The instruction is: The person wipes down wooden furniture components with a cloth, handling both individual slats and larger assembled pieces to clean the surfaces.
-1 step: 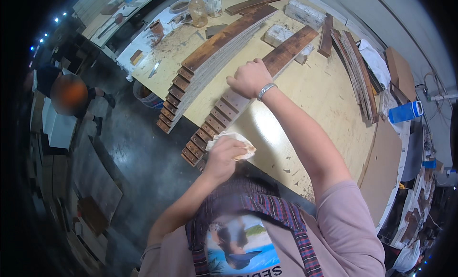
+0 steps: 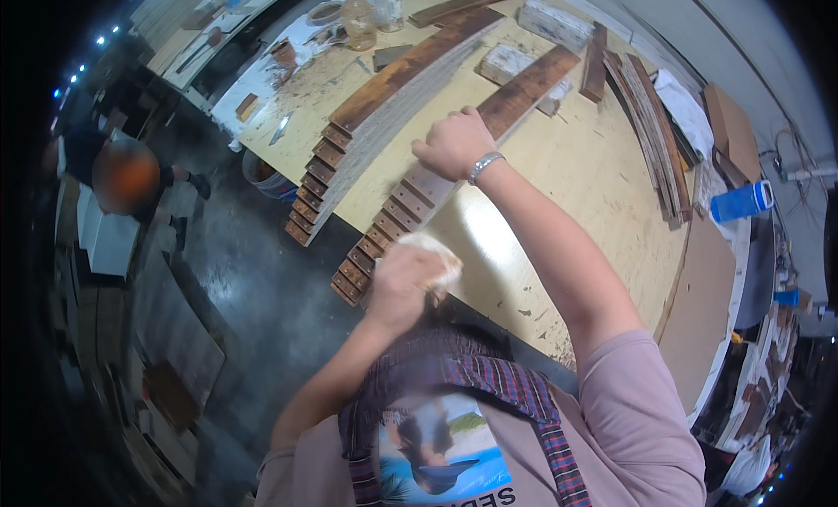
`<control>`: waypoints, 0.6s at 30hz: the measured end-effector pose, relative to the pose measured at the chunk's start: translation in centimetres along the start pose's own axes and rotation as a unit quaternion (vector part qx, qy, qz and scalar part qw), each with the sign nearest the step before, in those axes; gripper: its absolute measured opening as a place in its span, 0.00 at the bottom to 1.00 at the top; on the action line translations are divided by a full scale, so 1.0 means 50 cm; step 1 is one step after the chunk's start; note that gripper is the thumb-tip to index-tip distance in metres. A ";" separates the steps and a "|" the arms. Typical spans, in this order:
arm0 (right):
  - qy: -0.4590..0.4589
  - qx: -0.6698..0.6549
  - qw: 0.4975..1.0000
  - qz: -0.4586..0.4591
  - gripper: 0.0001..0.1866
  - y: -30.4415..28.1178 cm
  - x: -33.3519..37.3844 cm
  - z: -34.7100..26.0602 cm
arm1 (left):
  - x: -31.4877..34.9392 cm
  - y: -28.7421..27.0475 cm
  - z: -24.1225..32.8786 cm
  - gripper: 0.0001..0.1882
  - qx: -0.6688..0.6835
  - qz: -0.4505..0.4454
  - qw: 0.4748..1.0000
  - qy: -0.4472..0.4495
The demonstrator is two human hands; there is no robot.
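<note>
A stepped stack of wooden planks lies slantwise across the table, its staggered ends showing drilled holes and reaching past the table edge. My right hand is closed over the top plank, with its fingertips hidden. A stained white rag is bunched in my left hand, by the lower stepped ends. That hand is a little blurred, and I cannot tell whether the rag touches the wood. To the left lies a second stepped stack of planks, brown on top with pale sides.
The pale table also bears white blocks, more planks at right, a jar and a knife-like blade. A blue container is at the right. A bucket stands below the table's left edge. Another person is at far left.
My left hand with the rag has shifted slightly upward and to the left and is more blurred. My right hand keeps its place on the plank.
</note>
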State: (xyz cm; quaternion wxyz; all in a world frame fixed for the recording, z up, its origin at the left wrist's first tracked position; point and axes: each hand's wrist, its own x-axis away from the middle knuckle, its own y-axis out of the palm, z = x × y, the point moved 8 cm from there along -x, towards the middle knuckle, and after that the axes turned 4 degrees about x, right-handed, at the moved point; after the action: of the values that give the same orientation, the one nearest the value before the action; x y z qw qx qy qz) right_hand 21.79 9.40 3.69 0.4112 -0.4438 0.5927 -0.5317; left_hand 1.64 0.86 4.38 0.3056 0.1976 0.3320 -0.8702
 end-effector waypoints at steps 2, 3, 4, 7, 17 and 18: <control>0.001 -0.003 1.000 -0.006 0.26 0.005 -0.002 -0.004 | -0.058 -0.051 0.001 0.13 -0.039 0.049 0.998 -0.031; 0.001 -0.007 1.000 -0.009 0.26 0.004 -0.001 -0.006 | -0.084 -0.074 -0.006 0.13 -0.075 0.063 0.995 -0.036; 0.000 -0.011 1.000 -0.013 0.26 0.004 0.001 -0.006 | -0.092 -0.070 -0.015 0.13 -0.085 0.031 0.996 -0.022; -0.007 0.000 1.000 0.009 0.26 -0.004 -0.001 0.000 | -0.055 -0.083 -0.102 0.13 -0.079 0.001 0.997 -0.005; -0.012 -0.006 1.000 -0.027 0.27 -0.002 -0.002 -0.009 | 0.222 -0.139 -0.149 0.15 -0.197 0.018 0.978 -0.068; -0.018 -0.011 0.999 -0.027 0.27 -0.003 -0.002 -0.012 | 0.274 -0.187 -0.200 0.15 -0.193 0.069 0.970 -0.131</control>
State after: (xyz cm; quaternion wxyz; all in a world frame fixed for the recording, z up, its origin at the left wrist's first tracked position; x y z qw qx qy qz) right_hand 21.23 9.63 3.88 0.4023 -0.4736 0.5789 -0.5280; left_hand -13.23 7.91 -5.85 0.4381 0.0419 0.4364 -0.7848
